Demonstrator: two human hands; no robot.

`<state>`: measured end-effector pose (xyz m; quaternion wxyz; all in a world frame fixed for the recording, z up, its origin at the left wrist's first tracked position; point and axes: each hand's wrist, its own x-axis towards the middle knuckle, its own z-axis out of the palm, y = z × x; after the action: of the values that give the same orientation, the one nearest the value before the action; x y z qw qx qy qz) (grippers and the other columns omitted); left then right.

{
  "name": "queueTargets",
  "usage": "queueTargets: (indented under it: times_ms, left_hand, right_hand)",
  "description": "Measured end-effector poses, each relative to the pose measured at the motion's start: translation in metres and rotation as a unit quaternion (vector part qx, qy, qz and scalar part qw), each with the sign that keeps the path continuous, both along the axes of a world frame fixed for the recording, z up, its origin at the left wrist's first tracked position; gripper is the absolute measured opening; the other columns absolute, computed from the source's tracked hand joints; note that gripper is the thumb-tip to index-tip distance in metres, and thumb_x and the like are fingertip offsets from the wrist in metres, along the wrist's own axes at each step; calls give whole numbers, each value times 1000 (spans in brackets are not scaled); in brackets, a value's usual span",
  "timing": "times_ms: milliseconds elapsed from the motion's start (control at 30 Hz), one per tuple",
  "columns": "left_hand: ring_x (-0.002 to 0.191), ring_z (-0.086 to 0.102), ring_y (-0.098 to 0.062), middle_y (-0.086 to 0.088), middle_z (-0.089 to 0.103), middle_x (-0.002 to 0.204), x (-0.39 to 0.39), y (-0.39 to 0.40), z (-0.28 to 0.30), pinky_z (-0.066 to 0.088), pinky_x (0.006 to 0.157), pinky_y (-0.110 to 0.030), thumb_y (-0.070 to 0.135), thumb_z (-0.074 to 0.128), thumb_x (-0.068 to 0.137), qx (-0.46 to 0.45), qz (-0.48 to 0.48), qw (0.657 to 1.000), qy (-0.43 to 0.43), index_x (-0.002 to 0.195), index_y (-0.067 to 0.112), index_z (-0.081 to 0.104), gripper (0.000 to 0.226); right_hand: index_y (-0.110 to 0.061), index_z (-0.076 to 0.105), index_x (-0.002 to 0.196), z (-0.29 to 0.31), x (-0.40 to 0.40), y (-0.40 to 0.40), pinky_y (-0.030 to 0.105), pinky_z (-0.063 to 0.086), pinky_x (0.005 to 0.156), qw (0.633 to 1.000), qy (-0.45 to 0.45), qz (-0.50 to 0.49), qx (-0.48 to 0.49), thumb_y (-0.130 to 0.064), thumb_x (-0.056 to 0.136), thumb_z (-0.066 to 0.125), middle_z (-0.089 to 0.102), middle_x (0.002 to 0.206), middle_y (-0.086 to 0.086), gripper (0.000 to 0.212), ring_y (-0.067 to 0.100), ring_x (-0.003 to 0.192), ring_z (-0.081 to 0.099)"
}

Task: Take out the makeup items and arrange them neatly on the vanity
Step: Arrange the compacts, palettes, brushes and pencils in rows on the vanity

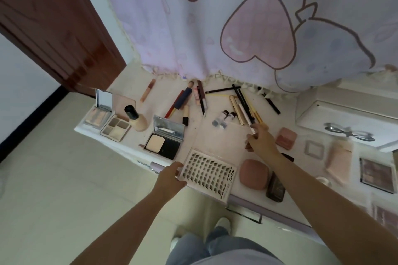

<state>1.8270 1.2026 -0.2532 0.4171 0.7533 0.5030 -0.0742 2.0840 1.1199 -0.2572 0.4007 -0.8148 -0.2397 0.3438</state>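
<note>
The left hand (171, 175) has its grip closed on the left edge of the lash tray (210, 176), at the near edge of the surface (217, 135). Farther in, the right hand (261, 140) pinches a white pencil (247, 119) among the scattered pencils.

A single head-worn camera looks steeply down from close above at the vanity (217, 135) and floor (64, 178).
</note>
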Motion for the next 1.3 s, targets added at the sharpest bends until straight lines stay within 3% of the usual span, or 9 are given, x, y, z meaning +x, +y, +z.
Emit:
queueTargets:
  times_ms: [133, 233, 367, 667, 800, 967, 1067, 1133, 1300]
  left_hand:
    - [87, 56, -14, -8, 59, 111, -18, 0, -1, 48, 69, -12, 3, 66, 79, -9, -7, 1000, 8, 119, 9, 50, 44]
    - [78, 56, -12, -4, 58, 101, -27, 0, 0, 48, 64, -13, 5, 68, 78, -19, -11, 1000, 20, 118, 12, 49, 44]
    - [76, 55, -11, -1, 55, 98, -28, 1, 2, 44, 61, -9, 7, 70, 78, -33, -5, 999, 14, 121, 13, 49, 48]
    - [86, 62, -16, -8, 62, 114, -6, -5, -2, 50, 79, -22, 5, 71, 76, 17, 24, 999, -29, 124, 10, 50, 52]
    - [97, 64, -20, -8, 63, 116, 4, -7, -4, 48, 85, -24, 9, 67, 81, 53, 13, 998, -32, 123, 9, 52, 44]
    - [105, 60, -20, -8, 61, 119, 4, -1, -11, 47, 87, -27, 16, 66, 83, 90, -3, 996, 13, 123, 10, 51, 44]
    - [106, 60, -20, -7, 59, 121, 3, 1, -13, 47, 87, -28, 19, 63, 85, 114, -12, 993, 31, 123, 10, 52, 41]
    - [106, 60, -22, -7, 59, 121, 4, 1, -12, 47, 86, -30, 20, 61, 87, 130, -17, 990, 41, 122, 9, 53, 37]
    - [101, 60, -21, -7, 55, 122, 6, -4, -4, 47, 83, -28, 21, 57, 89, 182, -35, 981, 58, 123, 11, 52, 36]
  right_hand:
    - [-9, 47, 131, -4, -7, 1, 34, 54, 72, 993, -56, 81, -59, -7, 94, 44, 62, 89, 17, 38, 24, 73, 61]
    - [-1, 53, 125, -8, -10, 10, 44, 47, 93, 977, -131, 135, -103, -8, 93, 42, 63, 109, 23, 35, 35, 100, 60]
    - [-4, 54, 123, -11, -12, 20, 33, 39, 97, 957, -181, 171, -152, -6, 90, 43, 57, 125, 19, 35, 34, 117, 50]
    - [0, 42, 133, -5, -6, 22, 35, 39, 97, 967, -147, 153, -139, -5, 91, 43, 51, 130, 21, 42, 33, 118, 48]
    - [-4, 44, 133, 2, -5, 9, 28, 40, 80, 968, -147, 175, -103, -6, 91, 45, 59, 100, 14, 42, 23, 92, 53]
    - [-15, 44, 133, 9, -12, -28, 31, 39, 93, 891, -251, 335, -174, -29, 89, 53, 51, 127, 8, 47, 22, 115, 47]
    - [-23, 31, 140, 12, -16, -51, 36, 31, 103, 811, -305, 434, -246, -48, 81, 58, 35, 142, 2, 70, 21, 128, 34]
    - [-24, 17, 144, 9, -18, -61, 38, 25, 107, 792, -316, 454, -260, -54, 74, 63, 27, 146, 2, 89, 22, 132, 29]
    - [-17, 14, 145, -1, -19, -68, 32, 30, 106, 844, -270, 413, -209, -39, 73, 70, 26, 145, 6, 93, 22, 130, 28]
